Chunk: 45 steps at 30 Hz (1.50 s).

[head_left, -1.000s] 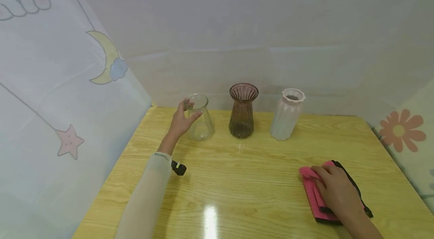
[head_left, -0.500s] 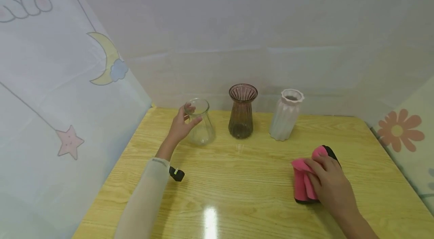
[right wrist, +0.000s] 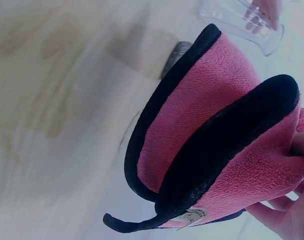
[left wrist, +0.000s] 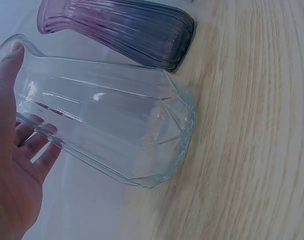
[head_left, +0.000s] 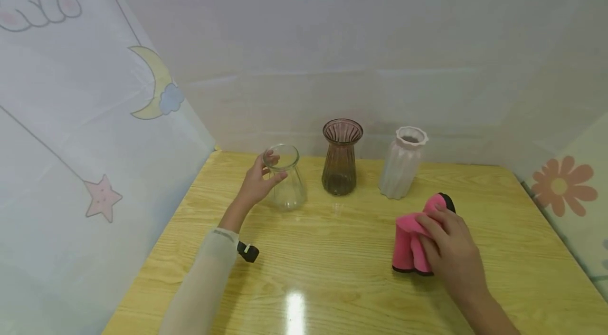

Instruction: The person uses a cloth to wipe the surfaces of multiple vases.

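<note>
My left hand grips a clear glass vase by its neck, thumb on the near side and fingers around the back. In the left wrist view the vase shows a flared rim and a faceted base close over the wood. My right hand pinches a folded pink cloth with black edging, raised at the right of the table. The right wrist view shows the cloth hanging in folds, with a black loop and a small white label.
A purple-grey ribbed glass vase stands right of the clear one. Farther right is a white fluted vase. The wooden table meets a pale cloth backdrop behind them.
The right hand has lifted the pink cloth off the table and carried it left and farther from me. The left hand has brought the clear vase slightly nearer and to the right.
</note>
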### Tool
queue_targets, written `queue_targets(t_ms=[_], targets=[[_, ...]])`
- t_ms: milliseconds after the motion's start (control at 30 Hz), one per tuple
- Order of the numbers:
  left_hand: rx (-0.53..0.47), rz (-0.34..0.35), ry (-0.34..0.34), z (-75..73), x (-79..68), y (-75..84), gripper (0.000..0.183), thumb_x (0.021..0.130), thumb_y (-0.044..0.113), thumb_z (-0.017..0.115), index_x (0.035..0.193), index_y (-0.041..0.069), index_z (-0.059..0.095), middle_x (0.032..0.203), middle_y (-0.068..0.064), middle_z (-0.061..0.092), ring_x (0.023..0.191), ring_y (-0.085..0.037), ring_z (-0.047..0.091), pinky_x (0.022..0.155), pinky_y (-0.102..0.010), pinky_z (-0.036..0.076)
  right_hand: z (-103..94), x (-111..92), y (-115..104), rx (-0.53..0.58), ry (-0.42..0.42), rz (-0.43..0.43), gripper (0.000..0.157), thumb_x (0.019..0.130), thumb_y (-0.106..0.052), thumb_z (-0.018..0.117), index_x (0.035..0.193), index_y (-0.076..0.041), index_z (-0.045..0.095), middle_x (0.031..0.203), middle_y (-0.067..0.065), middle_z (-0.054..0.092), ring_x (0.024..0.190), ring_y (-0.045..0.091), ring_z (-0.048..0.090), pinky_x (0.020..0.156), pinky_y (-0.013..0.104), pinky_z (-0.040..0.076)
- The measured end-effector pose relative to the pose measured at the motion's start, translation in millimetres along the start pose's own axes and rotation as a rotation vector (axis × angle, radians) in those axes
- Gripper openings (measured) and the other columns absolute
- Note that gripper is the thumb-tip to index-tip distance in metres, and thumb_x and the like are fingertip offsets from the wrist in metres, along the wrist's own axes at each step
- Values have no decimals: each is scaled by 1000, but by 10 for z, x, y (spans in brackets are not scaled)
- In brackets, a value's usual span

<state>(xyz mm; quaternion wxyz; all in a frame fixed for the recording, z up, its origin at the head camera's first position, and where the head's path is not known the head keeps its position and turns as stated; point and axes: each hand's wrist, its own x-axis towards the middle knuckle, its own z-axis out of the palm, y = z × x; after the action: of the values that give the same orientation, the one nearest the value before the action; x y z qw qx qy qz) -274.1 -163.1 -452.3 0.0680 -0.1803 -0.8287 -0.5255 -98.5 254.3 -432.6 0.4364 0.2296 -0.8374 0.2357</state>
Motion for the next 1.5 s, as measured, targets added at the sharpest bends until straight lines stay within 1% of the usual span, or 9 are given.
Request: queue_targets(t_ms=[133,267,400,467,600,833,1100,1300,1500], targets=[[11,1,-6,14,-37,16,85,92,44,73,156,7,30,150,-12,52,140,-30,47,113,-53,38,34,50,-57,6,14,8,50,108,-41,47,105,0,75,107,24,66,109,47,59,117,21,29],[22,-2,-16,32,-70,33,88,91,48,73,156,6,30,149,-11,52,139,-29,48,112,-53,39,70,91,-103,13,27,7,51,108,-42,47,103,1,75,109,26,66,110,47,60,117,20,29],[20,16,-33,54,-102,63,91,91,49,73,155,2,30,149,-11,53,139,-30,48,112,-53,40,104,126,-149,31,48,-4,52,107,-42,48,103,2,75,109,26,67,111,47,60,116,20,30],[18,20,-46,66,-121,87,90,91,48,73,155,4,29,149,-11,53,139,-30,48,112,-53,40,123,144,-171,47,62,-14,51,107,-41,49,102,2,75,109,26,67,110,48,60,116,21,31],[23,22,-68,96,-157,136,89,91,46,73,156,6,28,149,-10,52,139,-30,47,112,-52,39,164,184,-206,79,89,-35,47,106,-38,52,101,2,75,108,27,67,109,49,60,115,23,34],[34,15,-100,170,-202,195,87,92,41,74,158,11,26,150,-8,51,140,-28,46,113,-52,39,230,230,-270,101,100,-50,43,107,-36,52,101,0,75,106,26,67,110,49,60,114,21,34],[19,39,-125,295,-261,292,83,93,30,76,158,9,28,149,-8,53,139,-28,48,112,-54,39,354,259,-340,157,146,-84,38,106,-31,55,97,0,75,104,25,68,108,50,61,113,22,37],[16,62,-156,389,-287,342,84,93,36,75,158,11,28,148,-5,54,139,-26,48,111,-54,41,466,261,-375,198,149,-90,37,106,-31,56,96,0,76,106,25,68,112,48,61,112,23,38],[11,58,-173,459,-328,398,87,91,46,74,158,13,28,148,-4,53,139,-24,48,110,-52,42,586,263,-417,244,145,-107,36,105,-31,58,97,-1,76,107,24,68,112,47,61,112,26,39]])
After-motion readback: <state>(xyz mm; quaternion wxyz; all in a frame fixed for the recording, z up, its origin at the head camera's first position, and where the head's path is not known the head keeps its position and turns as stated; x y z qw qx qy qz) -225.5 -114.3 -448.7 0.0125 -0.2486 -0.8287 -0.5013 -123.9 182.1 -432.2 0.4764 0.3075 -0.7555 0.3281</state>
